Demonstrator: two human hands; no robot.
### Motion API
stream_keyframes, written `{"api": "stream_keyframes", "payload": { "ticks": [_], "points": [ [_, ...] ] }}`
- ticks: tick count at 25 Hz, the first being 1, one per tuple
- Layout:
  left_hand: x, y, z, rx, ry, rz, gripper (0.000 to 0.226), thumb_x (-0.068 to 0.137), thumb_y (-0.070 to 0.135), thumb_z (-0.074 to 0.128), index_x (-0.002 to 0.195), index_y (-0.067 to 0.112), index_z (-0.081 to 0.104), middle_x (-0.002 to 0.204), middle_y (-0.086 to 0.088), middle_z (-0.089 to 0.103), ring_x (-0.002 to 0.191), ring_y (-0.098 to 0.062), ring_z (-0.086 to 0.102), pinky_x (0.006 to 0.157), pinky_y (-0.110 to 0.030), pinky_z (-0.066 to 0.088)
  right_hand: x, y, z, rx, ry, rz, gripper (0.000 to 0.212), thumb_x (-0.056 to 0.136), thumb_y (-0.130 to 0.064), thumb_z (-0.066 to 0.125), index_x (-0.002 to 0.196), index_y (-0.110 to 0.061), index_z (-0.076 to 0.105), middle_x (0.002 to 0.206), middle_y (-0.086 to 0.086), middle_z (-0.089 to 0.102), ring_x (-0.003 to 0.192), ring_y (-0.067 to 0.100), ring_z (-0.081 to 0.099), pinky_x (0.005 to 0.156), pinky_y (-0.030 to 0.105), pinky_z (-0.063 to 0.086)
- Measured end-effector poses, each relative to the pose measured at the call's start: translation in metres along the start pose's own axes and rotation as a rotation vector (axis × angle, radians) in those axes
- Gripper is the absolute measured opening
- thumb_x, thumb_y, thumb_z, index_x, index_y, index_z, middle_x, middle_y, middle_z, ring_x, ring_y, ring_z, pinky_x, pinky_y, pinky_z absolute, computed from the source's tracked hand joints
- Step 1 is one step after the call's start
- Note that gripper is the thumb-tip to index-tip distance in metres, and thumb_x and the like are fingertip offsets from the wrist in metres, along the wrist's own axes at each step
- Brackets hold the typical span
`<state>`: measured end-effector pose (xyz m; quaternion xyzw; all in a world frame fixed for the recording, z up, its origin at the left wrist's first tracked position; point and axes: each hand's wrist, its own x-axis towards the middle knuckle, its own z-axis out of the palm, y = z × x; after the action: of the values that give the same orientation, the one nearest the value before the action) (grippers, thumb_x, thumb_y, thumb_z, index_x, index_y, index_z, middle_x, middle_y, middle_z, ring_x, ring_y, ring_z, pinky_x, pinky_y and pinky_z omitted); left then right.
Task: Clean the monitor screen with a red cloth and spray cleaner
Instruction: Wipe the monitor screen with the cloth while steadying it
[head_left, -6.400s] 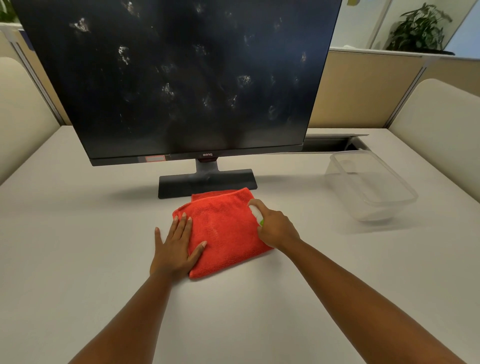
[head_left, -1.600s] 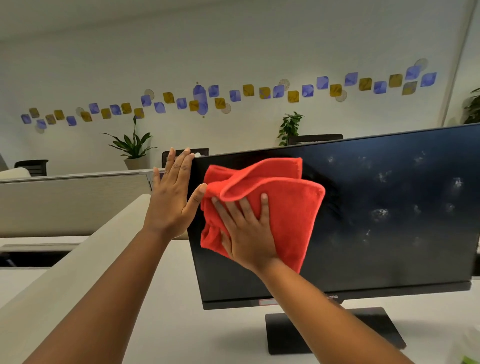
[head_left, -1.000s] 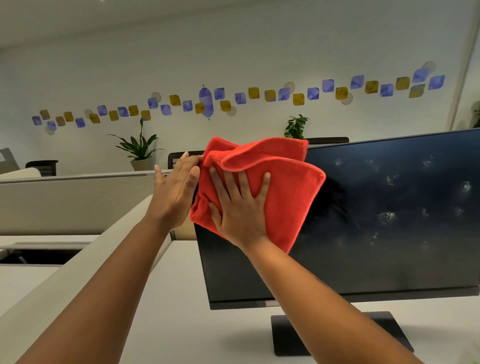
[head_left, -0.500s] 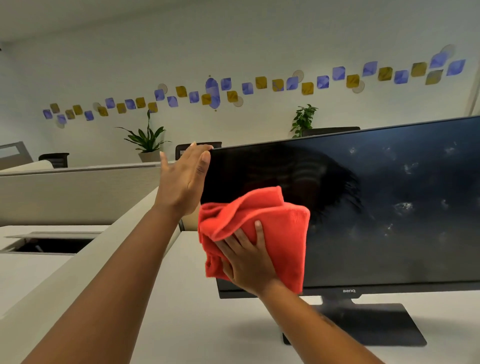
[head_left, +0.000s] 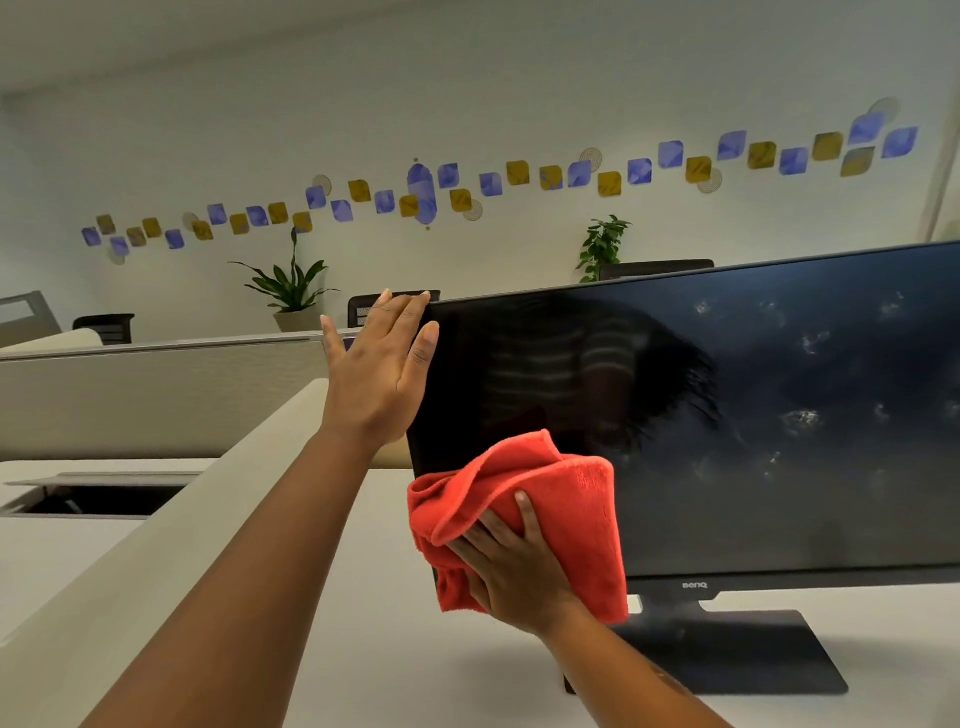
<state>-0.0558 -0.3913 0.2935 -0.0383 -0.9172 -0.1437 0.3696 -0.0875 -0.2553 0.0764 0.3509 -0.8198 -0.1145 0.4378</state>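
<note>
Left hand (head_left: 382, 371): held flat with fingers together against the upper left corner of the monitor (head_left: 727, 426); nothing is gripped, the frame is only steadied.
Right hand (head_left: 511, 564): spread flat on the cloth (head_left: 566, 493), which is pressed to the screen's lower left corner, partly over the bottom bezel.
Cloth: bunched and folded, red, trapped between palm and glass.
Screen: the left part is seen dark and smear-free; pale smudges (head_left: 802, 418) are scattered over the right part.
Key relation: the smudges lie to the right of the cloth and mostly above it, along the screen's long horizontal axis; the right hand is the nearer one.
Next move, as judged: the cloth would need to be carried rightward and up across the glass.
Spray cleaner: not seen here.
Stand (head_left: 727, 654): resting on the desk (head_left: 363, 623).
</note>
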Motion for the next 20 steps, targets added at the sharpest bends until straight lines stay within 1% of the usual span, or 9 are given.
{"api": "stream_keyframes", "payload": {
  "ticks": [2, 5, 8, 12, 15, 18, 20],
  "points": [
    [0.002, 0.002, -0.001, -0.026, 0.011, -0.006, 0.065, 0.085, 0.049, 0.007, 0.140, 0.024, 0.031, 0.151, 0.002, 0.029, 0.143, -0.012, 0.013, 0.114, -0.054, -0.011, 0.023, 0.009, -0.010, -0.003, 0.102, 0.035, 0.056, 0.086, -0.046, 0.034, 0.140, -0.030, 0.028, 0.145, -0.009, 0.041, 0.138, 0.022, 0.021, 0.113, 0.057, -0.009],
    [0.002, 0.002, -0.005, -0.085, 0.018, -0.018, 0.066, 0.086, 0.048, 0.006, 0.137, 0.022, 0.037, 0.149, 0.001, 0.033, 0.142, -0.012, 0.017, 0.113, -0.052, -0.012, 0.067, 0.030, -0.031, 0.013, 0.233, 0.166, 0.057, 0.087, -0.045, 0.036, 0.141, -0.030, 0.029, 0.147, -0.007, 0.036, 0.142, 0.025, 0.010, 0.113, 0.057, -0.009],
    [0.004, -0.001, -0.011, -0.201, -0.050, -0.028, 0.067, 0.084, 0.050, 0.005, 0.137, 0.023, 0.038, 0.150, 0.001, 0.032, 0.142, -0.011, 0.015, 0.112, -0.048, -0.013, 0.090, 0.053, -0.048, 0.074, 0.301, 0.323, 0.058, 0.083, -0.044, 0.044, 0.139, -0.030, 0.038, 0.144, -0.006, 0.042, 0.137, 0.020, 0.020, 0.111, 0.060, -0.002],
    [0.004, -0.001, -0.015, -0.216, -0.101, -0.021, 0.068, 0.083, 0.051, 0.007, 0.139, 0.023, 0.033, 0.153, 0.002, 0.025, 0.142, -0.009, 0.009, 0.112, -0.048, -0.012, 0.105, 0.081, -0.067, 0.088, 0.364, 0.523, 0.060, 0.081, -0.042, 0.043, 0.139, -0.031, 0.036, 0.144, -0.006, 0.043, 0.135, 0.018, 0.026, 0.107, 0.065, 0.005],
    [-0.001, 0.001, -0.011, -0.132, -0.116, -0.006, 0.068, 0.084, 0.052, 0.007, 0.144, 0.024, 0.022, 0.155, 0.004, 0.015, 0.140, -0.003, -0.001, 0.112, -0.049, -0.015, 0.100, 0.111, -0.076, 0.082, 0.376, 0.581, 0.061, 0.080, -0.041, 0.043, 0.140, -0.032, 0.035, 0.144, -0.005, 0.043, 0.134, 0.020, 0.037, 0.103, 0.067, 0.006],
    [-0.004, 0.003, -0.003, 0.056, -0.088, 0.028, 0.069, 0.084, 0.054, 0.007, 0.145, 0.024, 0.009, 0.156, 0.007, 0.004, 0.136, 0.000, -0.012, 0.111, -0.049, -0.019, 0.080, 0.140, -0.077, 0.083, 0.378, 0.677, 0.060, 0.081, -0.041, 0.041, 0.140, -0.029, 0.035, 0.143, -0.001, 0.044, 0.133, 0.024, 0.038, 0.103, 0.067, 0.006],
    [-0.004, 0.005, 0.001, 0.109, -0.074, 0.025, 0.070, 0.083, 0.056, 0.007, 0.146, 0.024, 0.005, 0.156, 0.007, 0.001, 0.136, -0.001, -0.015, 0.110, -0.048, -0.020, 0.064, 0.159, -0.077, 0.088, 0.378, 0.754, 0.060, 0.082, -0.041, 0.039, 0.141, -0.026, 0.034, 0.144, 0.003, 0.043, 0.134, 0.027, 0.037, 0.103, 0.068, 0.007]
  ]
}}
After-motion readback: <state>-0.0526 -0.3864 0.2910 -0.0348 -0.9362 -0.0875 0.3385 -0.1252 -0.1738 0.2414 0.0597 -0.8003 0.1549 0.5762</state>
